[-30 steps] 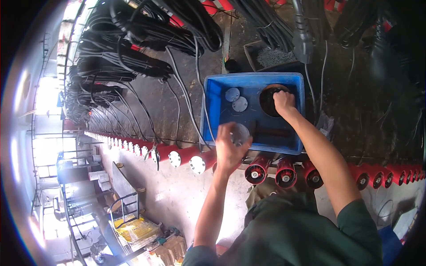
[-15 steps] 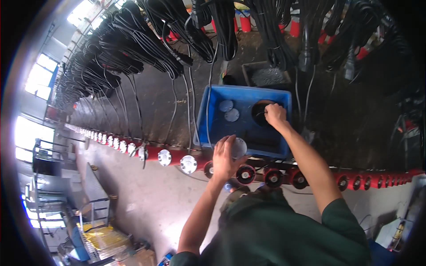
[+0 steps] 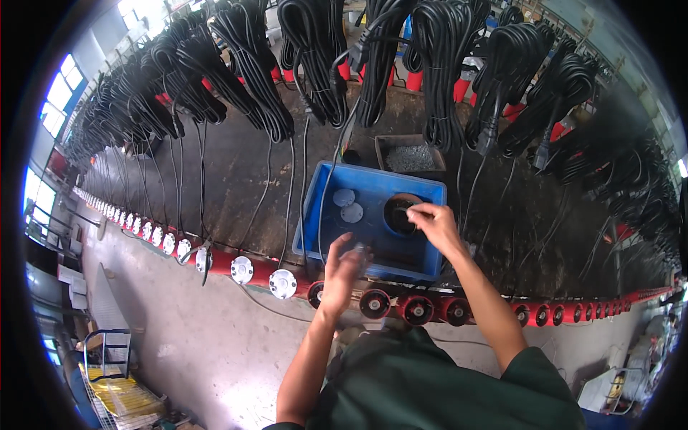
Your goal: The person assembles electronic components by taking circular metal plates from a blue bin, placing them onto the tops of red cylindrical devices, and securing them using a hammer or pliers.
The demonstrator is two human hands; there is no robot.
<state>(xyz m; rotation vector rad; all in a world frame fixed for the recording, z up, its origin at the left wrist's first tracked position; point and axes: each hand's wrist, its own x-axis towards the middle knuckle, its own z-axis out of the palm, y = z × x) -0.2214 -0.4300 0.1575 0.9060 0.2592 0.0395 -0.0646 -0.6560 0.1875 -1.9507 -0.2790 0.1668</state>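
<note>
My left hand (image 3: 340, 276) is raised over the row of red cylinders, blurred, with its fingers closed on a pale round cover (image 3: 361, 252) turned nearly edge-on. My right hand (image 3: 437, 225) is at a round dark bowl (image 3: 398, 226), thumb and fingertips pinched together; what they hold is too small to make out. The bowl sits in a blue plastic tray (image 3: 436, 188). Left of it in the tray lie two loose pale covers (image 3: 352, 213). Below my hands, open-ended red cylinders (image 3: 375, 304) line the bench edge; to the left a white-capped one (image 3: 282, 284) borders them.
Bundles of black cable (image 3: 315, 64) hang across the far side, with thin leads running down to the bench. Behind the tray stands a box of small grey metal parts (image 3: 410, 158). A cart with yellow material (image 3: 122, 390) stands on the floor at lower left.
My left hand has tilted the cover from face-up to nearly edge-on. My right hand stays at the bowl, fingertips now near its rim. The whole view has shifted.
</note>
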